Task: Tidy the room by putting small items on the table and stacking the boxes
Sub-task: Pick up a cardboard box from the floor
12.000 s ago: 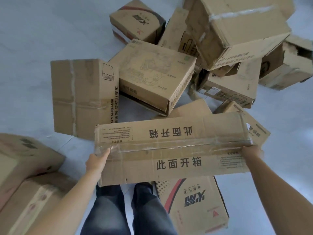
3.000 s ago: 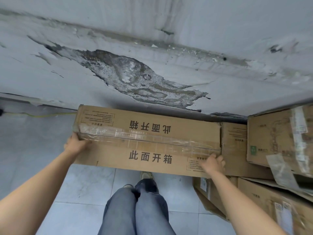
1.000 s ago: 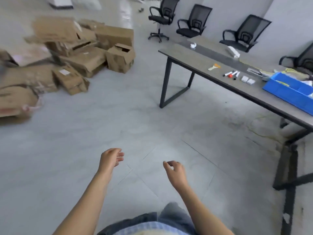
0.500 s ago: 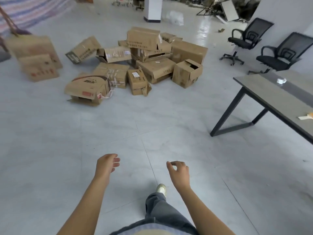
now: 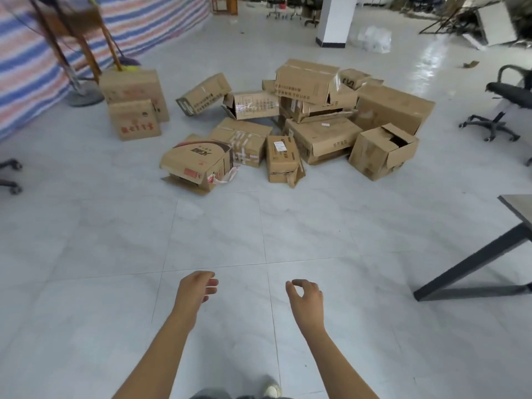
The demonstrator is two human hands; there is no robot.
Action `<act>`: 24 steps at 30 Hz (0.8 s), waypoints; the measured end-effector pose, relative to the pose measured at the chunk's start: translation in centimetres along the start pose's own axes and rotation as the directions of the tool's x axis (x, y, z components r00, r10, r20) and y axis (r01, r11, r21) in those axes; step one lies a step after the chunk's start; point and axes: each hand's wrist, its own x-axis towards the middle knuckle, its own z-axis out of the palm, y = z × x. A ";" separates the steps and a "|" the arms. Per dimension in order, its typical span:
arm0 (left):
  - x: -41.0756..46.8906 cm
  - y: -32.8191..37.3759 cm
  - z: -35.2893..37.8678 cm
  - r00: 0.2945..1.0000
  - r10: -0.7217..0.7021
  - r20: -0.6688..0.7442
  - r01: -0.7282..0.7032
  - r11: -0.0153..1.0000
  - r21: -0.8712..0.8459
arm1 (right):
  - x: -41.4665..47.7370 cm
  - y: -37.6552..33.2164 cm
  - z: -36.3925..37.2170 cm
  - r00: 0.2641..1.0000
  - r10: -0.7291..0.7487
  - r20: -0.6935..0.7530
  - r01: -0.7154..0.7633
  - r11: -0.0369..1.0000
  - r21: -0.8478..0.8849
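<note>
A jumble of several brown cardboard boxes [image 5: 313, 119] lies on the tiled floor ahead of me. Nearest is a dented box with a red and black logo [image 5: 198, 164], and an open-topped box [image 5: 383, 151] sits at the pile's right. Two more boxes [image 5: 134, 106] stand apart at the left. My left hand [image 5: 195, 289] and my right hand [image 5: 306, 298] hang in front of me over bare floor, well short of the pile, fingers loosely curled and holding nothing. The grey table's corner [image 5: 518, 205] shows at the right edge.
A black table leg [image 5: 472, 263] slants to the floor on the right. An office chair [image 5: 501, 110] stands at the far right, a chair base [image 5: 10, 174] at the left edge. A fan stand [image 5: 83, 95] and striped tarpaulin [image 5: 26, 59] fill the left, a white pillar [image 5: 335, 21] behind.
I set the long box down by the wall and turned away. Over the last second the view swung left and closer to the pile. Both hands stay empty.
</note>
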 end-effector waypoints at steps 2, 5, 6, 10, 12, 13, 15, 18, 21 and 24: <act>1.0 -0.1 0.2 0.999 -0.047 -0.024 0.047 0.999 0.003 | 1.5 0.0 1.0 0.997 0.012 0.074 -0.008 0.999 -0.045; 3.2 0.3 -0.2 0.991 -0.102 -0.085 0.099 0.995 -0.033 | 4.4 -1.0 2.0 0.992 0.013 0.123 -0.002 0.997 -0.084; 4.1 0.7 -0.4 0.988 -0.111 -0.104 0.107 0.993 -0.047 | 5.5 -1.6 2.4 0.991 0.015 0.133 -0.003 0.996 -0.090; 9.0 2.8 -0.8 0.980 -0.147 -0.136 0.136 0.987 -0.091 | 10.2 -4.3 4.5 0.988 -0.005 0.156 0.025 0.992 -0.122; 12.4 4.5 -0.5 0.982 -0.146 -0.123 0.134 0.986 -0.101 | 13.0 -6.0 5.6 0.989 -0.014 0.145 0.032 0.992 -0.125; 14.2 5.6 -0.4 0.984 -0.144 -0.109 0.133 0.986 -0.101 | 14.5 -7.0 6.1 0.991 -0.010 0.136 0.027 0.992 -0.123; 17.7 8.5 -0.3 0.988 -0.132 -0.081 0.124 0.988 -0.095 | 17.4 -9.1 7.1 0.994 0.006 0.111 0.007 0.993 -0.114; 22.7 13.8 -1.0 0.995 -0.068 -0.066 0.061 0.992 -0.107 | 21.3 -13.2 8.9 0.997 0.000 0.083 0.008 0.995 -0.098; 27.0 18.4 -2.2 0.995 -0.017 -0.094 0.003 0.989 -0.149 | 24.4 -17.1 11.6 0.994 -0.036 0.101 0.045 0.995 -0.094; 29.9 20.3 -2.3 0.995 -0.029 -0.093 0.014 0.987 -0.158 | 26.6 -19.4 13.7 0.987 -0.063 0.146 0.083 0.987 -0.137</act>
